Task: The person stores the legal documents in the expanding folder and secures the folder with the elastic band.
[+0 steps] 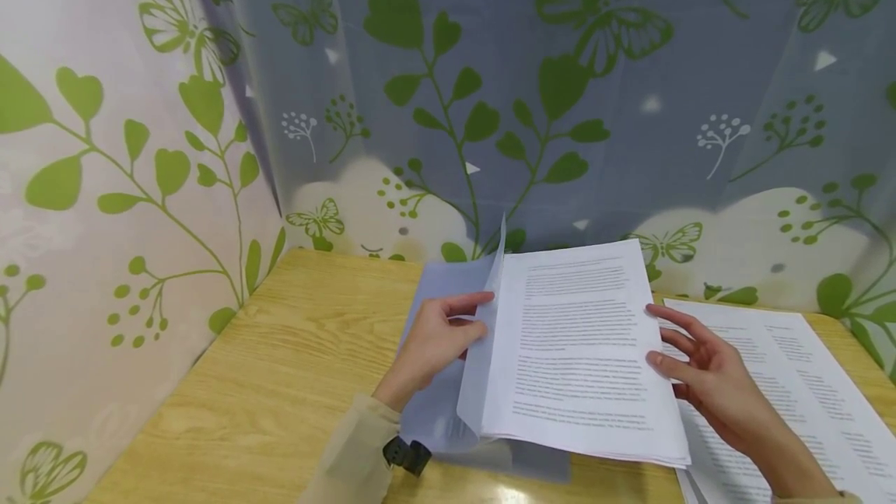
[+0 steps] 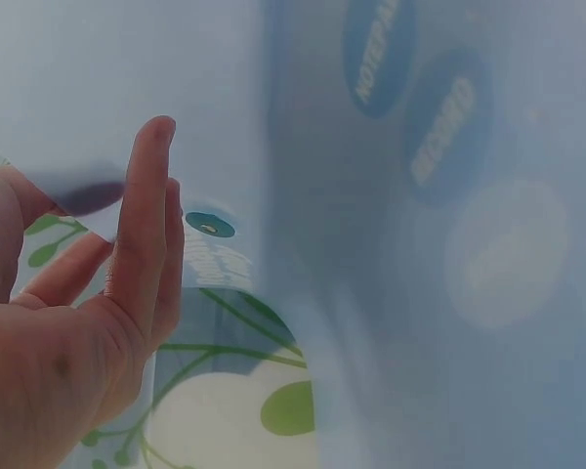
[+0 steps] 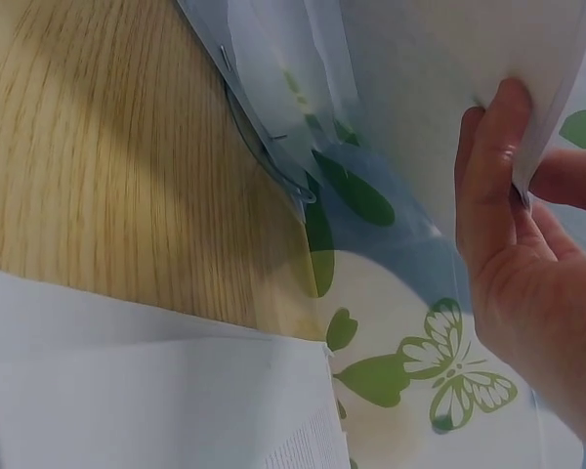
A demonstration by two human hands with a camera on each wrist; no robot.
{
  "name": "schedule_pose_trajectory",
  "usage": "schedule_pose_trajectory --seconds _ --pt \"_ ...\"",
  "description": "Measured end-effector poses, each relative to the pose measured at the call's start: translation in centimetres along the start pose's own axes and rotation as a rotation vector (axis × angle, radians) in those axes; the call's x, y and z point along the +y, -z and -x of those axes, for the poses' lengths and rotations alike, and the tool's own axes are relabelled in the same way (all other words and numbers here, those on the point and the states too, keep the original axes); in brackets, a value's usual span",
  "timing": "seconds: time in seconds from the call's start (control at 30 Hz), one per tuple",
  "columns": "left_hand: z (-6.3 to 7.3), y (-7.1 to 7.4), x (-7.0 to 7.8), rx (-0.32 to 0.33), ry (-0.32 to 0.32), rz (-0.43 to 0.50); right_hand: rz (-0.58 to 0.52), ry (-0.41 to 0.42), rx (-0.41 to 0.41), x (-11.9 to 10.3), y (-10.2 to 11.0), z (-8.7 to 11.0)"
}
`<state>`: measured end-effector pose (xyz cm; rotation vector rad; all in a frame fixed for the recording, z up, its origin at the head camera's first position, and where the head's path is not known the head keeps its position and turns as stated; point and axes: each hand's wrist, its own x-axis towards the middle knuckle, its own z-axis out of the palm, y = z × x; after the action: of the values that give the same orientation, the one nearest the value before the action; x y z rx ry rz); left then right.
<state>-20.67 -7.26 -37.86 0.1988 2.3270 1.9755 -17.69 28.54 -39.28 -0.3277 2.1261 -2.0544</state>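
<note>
At edge of papers (image 1: 581, 352) — right hand (image 1: 721, 376)

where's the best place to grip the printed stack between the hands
Probably the right edge, coming from the right: the printed stack is raised, leaving that edge reachable on both faces, and the right hand pinches there. The folder flap stands along its left edge.

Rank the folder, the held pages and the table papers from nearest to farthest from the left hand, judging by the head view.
1. Folder: its raised flap touches the left hand.
2. Held pages: just right of that flap.
3. Table papers: farthest, on the table's right side.
</note>
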Motion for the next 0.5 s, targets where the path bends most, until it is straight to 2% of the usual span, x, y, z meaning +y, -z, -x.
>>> schedule_pose_trajectory --seconds 0.23,0.5 --pt "0.02 -0.01 0.1 -0.003 -0.007 0.008 -0.012 0.034 -0.02 -0.07 -0.33 -0.4" --pt "-0.03 0.03 0.09 0.0 -0.012 -0.006 -0.03 0.032 -0.009 0.27 -0.6 -0.92"
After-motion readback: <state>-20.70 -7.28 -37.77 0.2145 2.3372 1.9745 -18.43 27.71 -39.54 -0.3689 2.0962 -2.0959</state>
